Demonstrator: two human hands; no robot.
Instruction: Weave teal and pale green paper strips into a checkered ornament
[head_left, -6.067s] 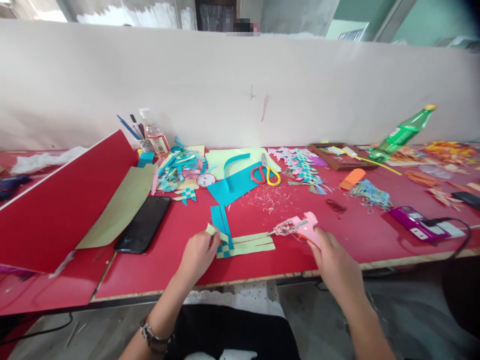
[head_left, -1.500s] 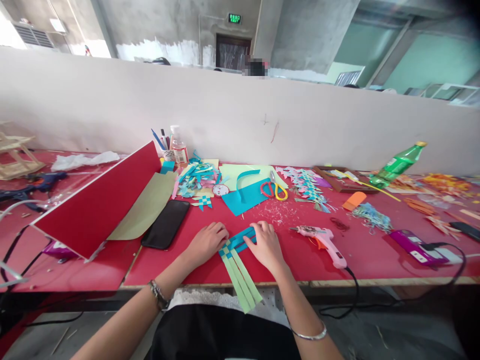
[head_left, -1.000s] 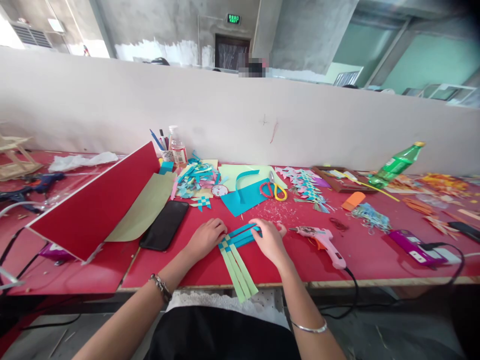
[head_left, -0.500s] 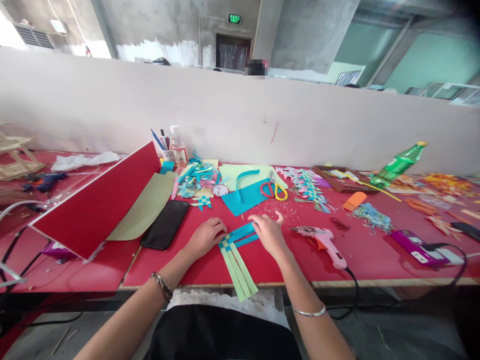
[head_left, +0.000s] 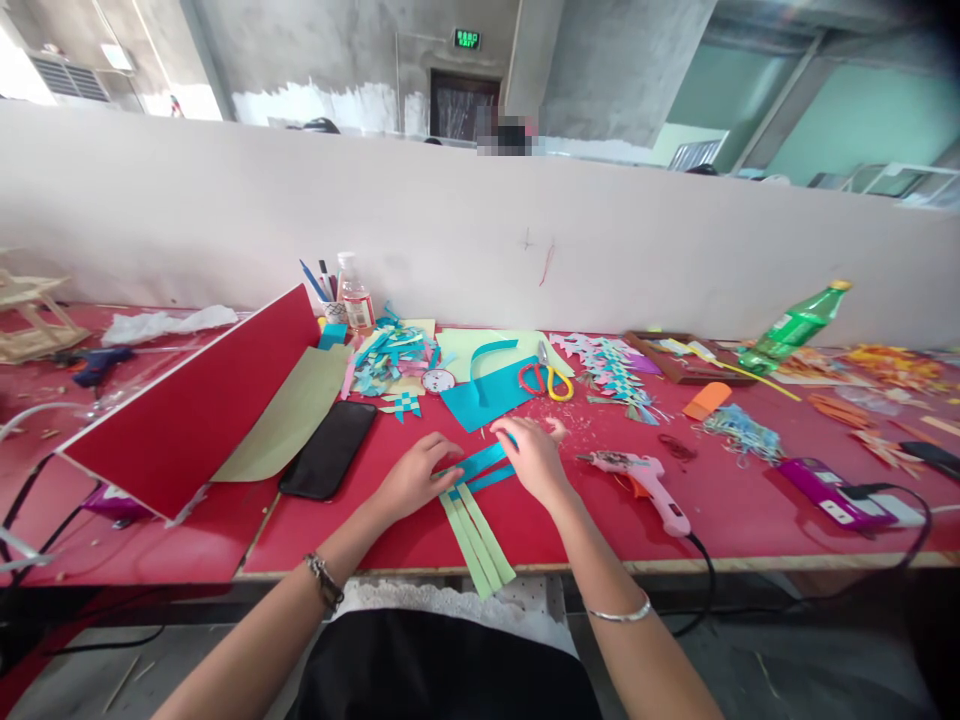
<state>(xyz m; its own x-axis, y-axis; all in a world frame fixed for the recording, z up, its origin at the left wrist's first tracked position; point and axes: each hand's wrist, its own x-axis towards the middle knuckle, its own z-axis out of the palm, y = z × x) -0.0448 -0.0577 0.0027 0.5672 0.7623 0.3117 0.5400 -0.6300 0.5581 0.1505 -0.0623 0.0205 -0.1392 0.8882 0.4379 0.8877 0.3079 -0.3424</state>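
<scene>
A woven piece of blue and light green paper strips (head_left: 475, 505) lies on the red table (head_left: 570, 520) near its front edge. The green strips hang over the edge toward me. My left hand (head_left: 414, 475) presses down on the woven corner at the left. My right hand (head_left: 529, 455) pinches the far end of the blue strips between its fingertips. A pink glue gun (head_left: 646, 482) lies on the table to the right of my right hand, apart from it.
A black phone (head_left: 328, 449), a green sheet and a tilted red board (head_left: 187, 405) lie to the left. Blue paper, scissors (head_left: 546, 377), paper scraps and a pen cup sit behind. A green bottle (head_left: 795, 325) and purple device (head_left: 825, 477) are at the right.
The glue gun has been put down since the oldest frame and the woven piece turned, green strips toward me. In the last second my right hand shifted up along the blue strips.
</scene>
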